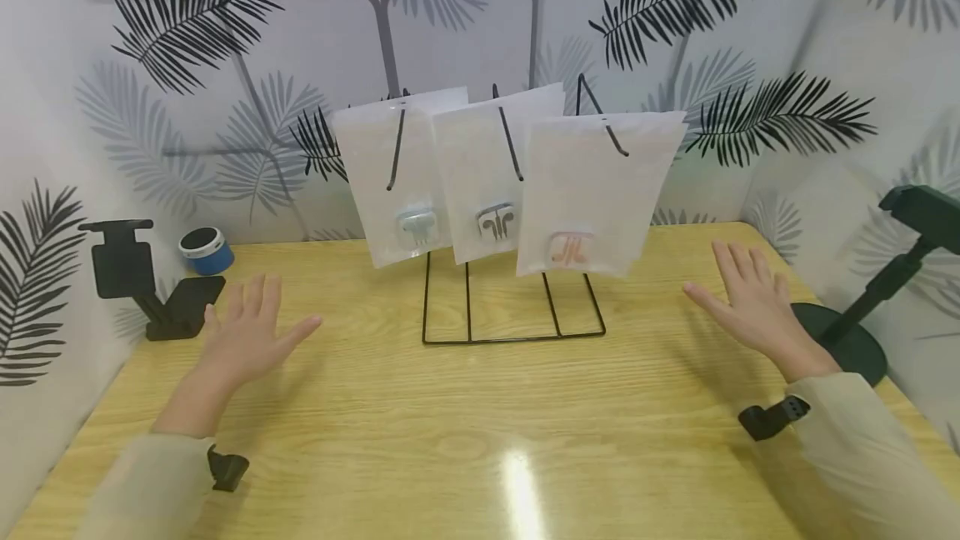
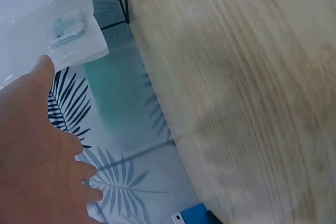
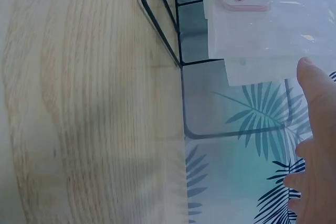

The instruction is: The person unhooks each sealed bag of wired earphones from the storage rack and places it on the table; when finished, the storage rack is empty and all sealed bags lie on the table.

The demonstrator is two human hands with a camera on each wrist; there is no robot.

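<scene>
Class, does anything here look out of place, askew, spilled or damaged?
Slightly askew in the head view: the left rectangular white plastic bag and the middle bag on the black wire rack tilt, their lower edges rising rightwards, whereas the right bag hangs nearly level, so the row looks uneven. I see nothing spilled or damaged.

Before you, the table (image 1: 360, 423) has the look of wood, with fine visible grain and a smooth, rather glossy finish that returns the light. The bags (image 1: 592, 182) seem to be of thin, translucent plastic, shiny in some places. The earphone cases (image 1: 572, 248) look like smooth plastic also. The rack (image 1: 517, 342) appears as smooth metal wire. Your sleeves (image 1: 862, 440) are of soft-looking, matt cloth. The wall covering (image 1: 465, 32) looks smooth.
</scene>
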